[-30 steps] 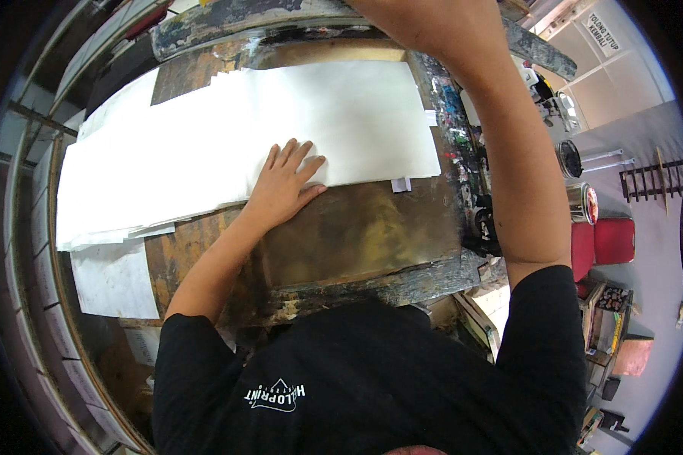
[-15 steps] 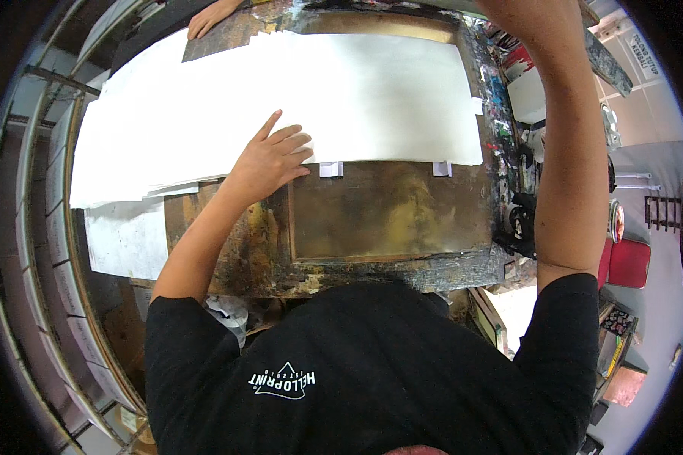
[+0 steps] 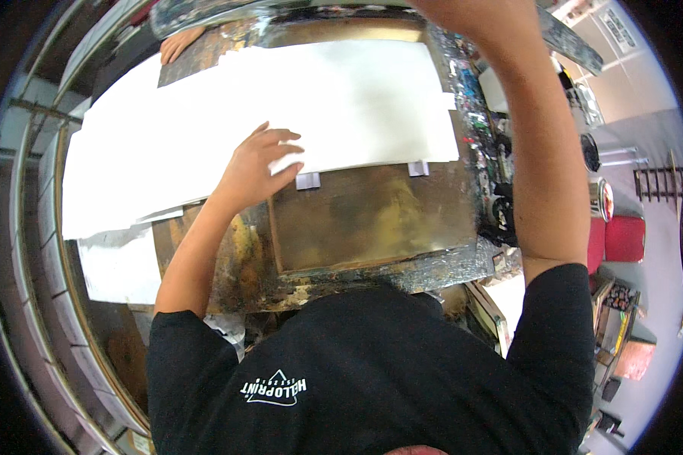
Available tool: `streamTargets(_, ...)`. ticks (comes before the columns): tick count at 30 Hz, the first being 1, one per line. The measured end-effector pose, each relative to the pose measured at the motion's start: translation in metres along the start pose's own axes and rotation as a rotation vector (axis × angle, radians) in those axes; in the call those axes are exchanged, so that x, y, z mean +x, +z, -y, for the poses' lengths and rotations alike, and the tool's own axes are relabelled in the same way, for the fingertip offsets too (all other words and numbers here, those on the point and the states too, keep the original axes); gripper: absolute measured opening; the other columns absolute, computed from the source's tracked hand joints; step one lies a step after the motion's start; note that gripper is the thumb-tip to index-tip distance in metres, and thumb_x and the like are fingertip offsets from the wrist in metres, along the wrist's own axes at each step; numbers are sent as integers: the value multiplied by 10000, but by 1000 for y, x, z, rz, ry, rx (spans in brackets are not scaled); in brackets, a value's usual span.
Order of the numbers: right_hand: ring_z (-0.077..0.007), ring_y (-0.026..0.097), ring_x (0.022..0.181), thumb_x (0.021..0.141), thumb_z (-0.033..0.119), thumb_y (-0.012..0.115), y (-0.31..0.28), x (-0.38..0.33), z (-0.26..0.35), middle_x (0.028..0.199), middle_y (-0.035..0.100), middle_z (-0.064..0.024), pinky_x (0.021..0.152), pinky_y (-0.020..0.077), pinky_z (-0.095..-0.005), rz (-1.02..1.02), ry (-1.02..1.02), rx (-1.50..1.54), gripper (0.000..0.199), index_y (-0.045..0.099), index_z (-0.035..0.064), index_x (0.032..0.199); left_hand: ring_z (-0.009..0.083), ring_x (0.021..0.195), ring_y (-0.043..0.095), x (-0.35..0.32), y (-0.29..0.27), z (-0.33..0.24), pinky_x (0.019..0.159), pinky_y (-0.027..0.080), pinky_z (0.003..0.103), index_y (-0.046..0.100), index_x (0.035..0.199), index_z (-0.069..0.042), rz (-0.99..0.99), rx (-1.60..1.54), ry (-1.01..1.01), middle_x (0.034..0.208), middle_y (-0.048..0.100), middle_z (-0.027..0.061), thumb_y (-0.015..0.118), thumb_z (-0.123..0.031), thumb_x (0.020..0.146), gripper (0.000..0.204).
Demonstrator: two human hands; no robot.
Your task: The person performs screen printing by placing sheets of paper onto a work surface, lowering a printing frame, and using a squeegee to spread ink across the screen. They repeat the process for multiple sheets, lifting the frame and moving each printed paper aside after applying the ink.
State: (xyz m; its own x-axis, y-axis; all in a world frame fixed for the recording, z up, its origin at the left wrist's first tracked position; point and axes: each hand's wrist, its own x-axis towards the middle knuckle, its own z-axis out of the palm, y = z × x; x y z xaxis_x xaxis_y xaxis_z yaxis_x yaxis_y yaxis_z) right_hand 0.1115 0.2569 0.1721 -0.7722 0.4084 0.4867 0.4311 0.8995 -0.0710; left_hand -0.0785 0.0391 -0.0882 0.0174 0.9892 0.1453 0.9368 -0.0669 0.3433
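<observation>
My left hand (image 3: 258,168) is over the near edge of the large white paper sheets (image 3: 357,95), fingers apart and slightly bent, holding nothing. Whether its fingertips touch the paper I cannot tell. The sheets overlap across a paint-stained wooden board (image 3: 228,277). Two small pale tabs stick out along the near paper edge, one tab (image 3: 308,181) close to my left fingers and another tab (image 3: 419,169) farther right. My right hand (image 3: 470,17) reaches up at the top edge, beside a dark, paint-spattered bar (image 3: 573,44); its fingers are cut off from view.
Another person's hand (image 3: 180,45) rests on the board at the far left. A brown framed panel (image 3: 341,227) lies nearest me. Racks with metal rails (image 3: 26,250) stand on the left. Cans, a red seat (image 3: 624,239) and a shelf are on the right.
The whole view has shifted a little. My left fingers have drawn closer together and bent more. More of the dark bar now shows along the top, at the left as well.
</observation>
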Motion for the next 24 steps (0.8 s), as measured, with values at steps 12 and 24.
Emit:
streamTargets(12, -124, 520, 517, 1062, 654, 508, -15, -2, 11, 560, 556, -17, 488, 449, -327, 0, 29, 73, 695, 687, 85, 706, 442, 1613, 268, 333, 136, 105, 1287, 262, 661, 464, 1644, -174, -102, 249, -197, 1768, 305, 140, 409, -576, 1135, 651)
streamTargets(24, -116, 490, 484, 1055, 699, 501, -9, -1, 15, 547, 535, 3, 443, 393, -307, -200, 30, -28, 749, 616, 101, 619, 410, 1622, 277, 309, 112, 70, 1280, 225, 706, 466, 1639, -258, -4, 328, -195, 1762, 323, 150, 430, -610, 1117, 630)
